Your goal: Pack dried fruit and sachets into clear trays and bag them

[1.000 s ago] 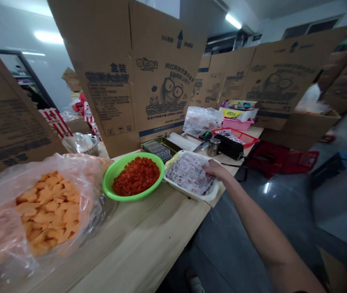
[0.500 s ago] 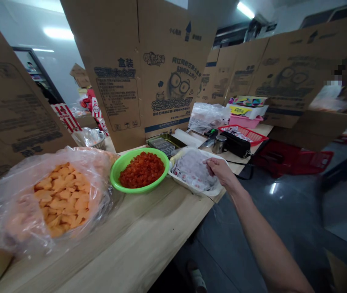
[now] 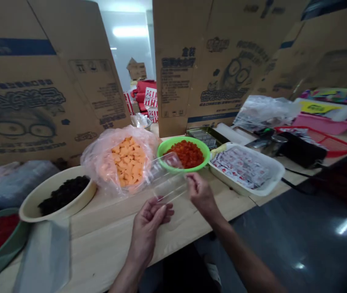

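Note:
A thin, see-through plastic tray is held up over the front of the table, its outline faint. My left hand curls its fingers at the tray's lower left edge. At the right edge, the thumb and fingers of my right hand are pinched together on it. Behind the plastic stands a green bowl of red-orange pieces. Left of that, a clear bag is folded open around orange pieces. A white tub of small printed sachets stands to the right.
Farther left are a cream bowl of dark pieces and a green basin of red pieces. Tall cardboard sheets line the back. A red basket, black pouch and metal cup lie beyond the tub.
My view has turned left. My right hand has left the sachet tub and come to the clear tray. My left hand has come into view, also on the tray.

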`<state>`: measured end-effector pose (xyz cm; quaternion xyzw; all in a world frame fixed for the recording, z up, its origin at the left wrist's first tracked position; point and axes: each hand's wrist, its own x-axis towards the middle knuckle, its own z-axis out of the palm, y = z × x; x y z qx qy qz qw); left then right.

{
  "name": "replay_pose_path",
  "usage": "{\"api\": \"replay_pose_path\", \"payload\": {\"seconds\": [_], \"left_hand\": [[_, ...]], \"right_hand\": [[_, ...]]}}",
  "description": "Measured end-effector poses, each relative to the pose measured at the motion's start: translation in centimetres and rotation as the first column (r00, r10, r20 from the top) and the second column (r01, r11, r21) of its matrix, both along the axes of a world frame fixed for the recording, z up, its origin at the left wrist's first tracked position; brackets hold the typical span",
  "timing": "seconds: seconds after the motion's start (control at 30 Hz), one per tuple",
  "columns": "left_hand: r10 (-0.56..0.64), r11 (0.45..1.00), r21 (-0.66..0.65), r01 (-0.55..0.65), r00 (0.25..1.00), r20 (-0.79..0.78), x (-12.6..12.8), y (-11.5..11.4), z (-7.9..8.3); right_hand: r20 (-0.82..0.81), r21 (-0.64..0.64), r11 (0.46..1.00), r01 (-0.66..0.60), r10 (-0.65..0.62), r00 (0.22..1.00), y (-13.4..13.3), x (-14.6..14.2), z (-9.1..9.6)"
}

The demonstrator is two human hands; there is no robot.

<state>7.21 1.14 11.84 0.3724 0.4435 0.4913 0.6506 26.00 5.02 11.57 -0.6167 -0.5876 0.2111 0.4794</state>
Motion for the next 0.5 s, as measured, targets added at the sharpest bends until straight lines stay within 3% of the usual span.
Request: {"api": "replay_pose_path", "payload": {"seconds": [0.1,0.17,0.23,0.27,0.33,0.43,0.5], "left_hand": [[0.086,0.994,-0.066,-0.090,0.994,-0.069,-1.6,-0.2,-1.2],[0.083,0.991,-0.101,-0.093,0.991,-0.105,-2.6,-0.1,-2.2],[0.051,0.989,-0.131,-0.068,0.990,-0.134,-3.1,0.1,-2.9],[0.034,0.988,-0.145,-0.055,0.989,-0.145,-3.1,0.2,-3.1],[0.010,0.986,-0.165,-0.036,0.988,-0.156,-2.7,0.2,-3.3],[-0.039,0.988,-0.153,0.015,0.987,-0.156,-1.2,0.3,-3.1],[-0.060,0.991,-0.129,0.040,0.986,-0.155,0.3,0.5,-2.8]], "right_hand": [[0.037,-0.090,0.968,-0.234,0.238,0.971,0.5,-0.6,-0.9],[0.176,-0.179,0.952,-0.248,0.279,0.944,1.9,2.0,-0.7],[0.417,-0.251,0.968,0.028,0.082,0.905,3.4,6.9,0.4],[0.563,-0.270,0.920,0.283,-0.087,0.822,4.0,9.9,1.1],[0.656,-0.267,0.801,0.536,-0.257,0.710,4.8,16.1,2.6],[0.724,-0.291,0.659,0.693,-0.321,0.610,5.0,23.5,3.5],[0.758,-0.312,0.631,0.710,-0.285,0.587,4.9,26.6,3.3]]}}
